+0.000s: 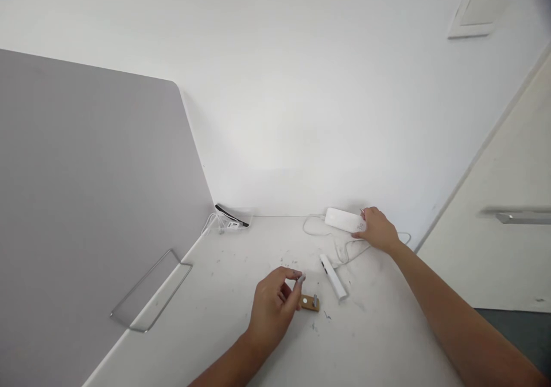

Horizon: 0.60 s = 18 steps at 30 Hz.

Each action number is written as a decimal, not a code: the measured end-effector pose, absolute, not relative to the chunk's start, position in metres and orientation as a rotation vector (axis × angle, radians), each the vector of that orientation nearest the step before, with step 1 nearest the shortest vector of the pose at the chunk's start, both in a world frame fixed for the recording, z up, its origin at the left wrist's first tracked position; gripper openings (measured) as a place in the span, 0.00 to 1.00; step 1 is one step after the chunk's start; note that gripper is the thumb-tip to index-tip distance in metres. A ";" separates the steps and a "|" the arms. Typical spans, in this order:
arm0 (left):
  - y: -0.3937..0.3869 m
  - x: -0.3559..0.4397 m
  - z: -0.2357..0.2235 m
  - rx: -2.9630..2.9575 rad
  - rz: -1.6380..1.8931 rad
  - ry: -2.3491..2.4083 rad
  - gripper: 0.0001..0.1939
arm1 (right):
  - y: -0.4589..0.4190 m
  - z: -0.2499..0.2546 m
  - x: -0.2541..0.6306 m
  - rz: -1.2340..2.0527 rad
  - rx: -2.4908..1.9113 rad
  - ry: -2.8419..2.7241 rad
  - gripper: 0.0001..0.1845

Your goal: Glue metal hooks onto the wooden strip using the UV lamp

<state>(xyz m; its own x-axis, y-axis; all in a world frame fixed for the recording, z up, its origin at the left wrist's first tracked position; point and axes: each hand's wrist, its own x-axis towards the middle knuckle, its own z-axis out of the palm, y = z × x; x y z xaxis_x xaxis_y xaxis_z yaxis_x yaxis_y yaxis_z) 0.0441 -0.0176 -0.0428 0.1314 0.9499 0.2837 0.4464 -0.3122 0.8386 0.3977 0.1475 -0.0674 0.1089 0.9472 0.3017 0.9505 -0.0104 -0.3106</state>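
Note:
My left hand [275, 300] is closed, with a small grey piece [301, 278] pinched between thumb and index finger; it is too small to name. Just beyond those fingers lies a small brown block [310, 302] with a white dot and a grey peg-like part. My right hand [376, 230] is closed around the right end of a white rounded device [342, 220] by the wall. A pale thin bit sticks out above the right fingertips. Between the hands a slim white bar [333, 278] with dark slots on its side rests on the white tabletop [206, 324].
Thin white cable [357, 254] loops around the device and bar. In the back left corner sits a clear tray [243, 215] with a black strip and cords. A grey panel [94, 192] stands at left, with a wire frame [150, 283] at its foot. Small dark scraps dot the tabletop.

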 end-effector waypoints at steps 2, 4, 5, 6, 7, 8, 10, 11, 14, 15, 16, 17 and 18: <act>-0.018 0.044 -0.043 1.835 1.130 1.339 0.12 | 0.146 -0.066 0.396 -0.006 -1.950 -1.836 0.28; -0.018 0.044 -0.043 1.839 1.133 1.339 0.12 | 0.145 -0.062 0.394 0.002 -1.938 -1.823 0.27; -0.018 0.044 -0.043 1.842 1.134 1.339 0.12 | 0.144 -0.059 0.392 0.006 -1.931 -1.815 0.25; -0.018 0.044 -0.043 1.847 1.134 1.339 0.12 | 0.143 -0.055 0.389 0.011 -1.923 -1.811 0.24; -0.018 0.044 -0.042 1.849 1.133 1.340 0.12 | 0.142 -0.052 0.387 0.016 -1.913 -1.811 0.22; -0.018 0.044 -0.042 1.850 1.130 1.341 0.12 | 0.141 -0.049 0.385 0.022 -1.900 -1.818 0.21; -0.018 0.044 -0.042 1.845 1.127 1.345 0.13 | 0.139 -0.044 0.380 0.040 -1.871 -1.843 0.18; -0.018 0.044 -0.041 1.841 1.125 1.349 0.13 | 0.137 -0.042 0.378 0.054 -1.856 -1.858 0.17; -0.017 0.044 -0.041 1.835 1.120 1.363 0.13 | 0.134 -0.043 0.372 0.101 -1.823 -1.890 0.16; -0.017 0.044 -0.041 1.835 1.119 1.365 0.13 | 0.134 -0.044 0.371 0.112 -1.815 -1.894 0.16; -0.017 0.044 -0.041 1.837 1.117 1.364 0.13 | 0.134 -0.046 0.370 0.116 -1.808 -1.893 0.15; -0.017 0.044 -0.041 1.839 1.118 1.361 0.13 | 0.135 -0.048 0.370 0.111 -1.799 -1.889 0.14; -0.017 0.044 -0.042 1.842 1.119 1.359 0.13 | 0.135 -0.050 0.369 0.097 -1.788 -1.884 0.14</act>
